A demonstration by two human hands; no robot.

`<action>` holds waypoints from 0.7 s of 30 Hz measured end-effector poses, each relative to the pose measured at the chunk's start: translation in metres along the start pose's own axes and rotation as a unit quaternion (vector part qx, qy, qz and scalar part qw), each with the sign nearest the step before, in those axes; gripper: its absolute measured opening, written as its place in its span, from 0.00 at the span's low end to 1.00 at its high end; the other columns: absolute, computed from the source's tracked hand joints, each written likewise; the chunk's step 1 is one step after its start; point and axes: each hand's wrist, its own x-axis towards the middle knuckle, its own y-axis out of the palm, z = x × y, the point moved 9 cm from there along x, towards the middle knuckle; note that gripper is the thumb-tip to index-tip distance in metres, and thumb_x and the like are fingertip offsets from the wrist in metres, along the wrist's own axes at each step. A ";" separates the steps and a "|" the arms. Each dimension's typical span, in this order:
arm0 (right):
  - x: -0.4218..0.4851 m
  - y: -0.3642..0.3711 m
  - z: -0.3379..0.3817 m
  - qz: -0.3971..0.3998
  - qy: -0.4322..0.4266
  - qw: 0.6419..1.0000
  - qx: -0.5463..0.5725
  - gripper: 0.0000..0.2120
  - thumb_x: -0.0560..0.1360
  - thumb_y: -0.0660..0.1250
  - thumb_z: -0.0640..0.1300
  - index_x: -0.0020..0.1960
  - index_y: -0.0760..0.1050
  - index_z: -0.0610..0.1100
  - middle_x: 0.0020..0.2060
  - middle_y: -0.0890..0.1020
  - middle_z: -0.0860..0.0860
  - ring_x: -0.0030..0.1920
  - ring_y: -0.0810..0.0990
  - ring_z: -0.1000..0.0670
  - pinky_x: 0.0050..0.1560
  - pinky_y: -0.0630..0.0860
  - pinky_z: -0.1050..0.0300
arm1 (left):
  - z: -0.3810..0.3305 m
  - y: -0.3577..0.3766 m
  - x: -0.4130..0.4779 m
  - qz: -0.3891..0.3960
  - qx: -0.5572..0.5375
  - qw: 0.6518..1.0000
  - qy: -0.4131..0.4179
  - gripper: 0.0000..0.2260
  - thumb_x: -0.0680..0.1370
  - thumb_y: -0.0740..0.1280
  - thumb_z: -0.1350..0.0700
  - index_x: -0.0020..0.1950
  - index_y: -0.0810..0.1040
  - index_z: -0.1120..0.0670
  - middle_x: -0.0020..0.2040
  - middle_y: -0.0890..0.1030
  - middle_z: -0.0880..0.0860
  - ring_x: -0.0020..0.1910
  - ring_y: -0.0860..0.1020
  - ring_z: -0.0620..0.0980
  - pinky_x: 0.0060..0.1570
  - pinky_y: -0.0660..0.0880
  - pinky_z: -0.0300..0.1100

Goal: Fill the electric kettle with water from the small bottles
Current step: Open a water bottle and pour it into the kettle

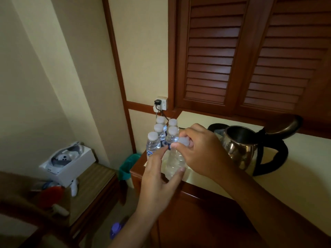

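Kettle [250, 149] sits right of centre on the counter [286, 176], lid flipped up so it's ready for pouring. Head view: left hand [157, 176] wraps its fingers round a bottle [174, 163] at frame centre, steadying it; right hand [202, 151] pinches the cap [184, 140], likely twisting it off. Five capped bottles [157, 138] stand just behind, upper left of the hands.

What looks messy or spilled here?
Nothing is spilled on the counter. The kettle has its lid open, which fits filling it. Only the low bench looks messy: a white box sits tilted there among loose things.
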 end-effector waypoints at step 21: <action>-0.062 -0.146 -0.054 0.120 0.075 0.989 -0.038 0.07 0.78 0.71 0.46 0.55 0.83 0.51 0.48 0.83 0.57 0.50 0.80 0.55 0.52 0.76 0.57 | -0.084 0.149 0.008 0.369 -0.165 0.915 0.019 0.25 0.75 0.80 0.54 0.69 0.80 0.38 0.62 0.86 0.43 0.64 0.83 0.44 0.66 0.80 0.54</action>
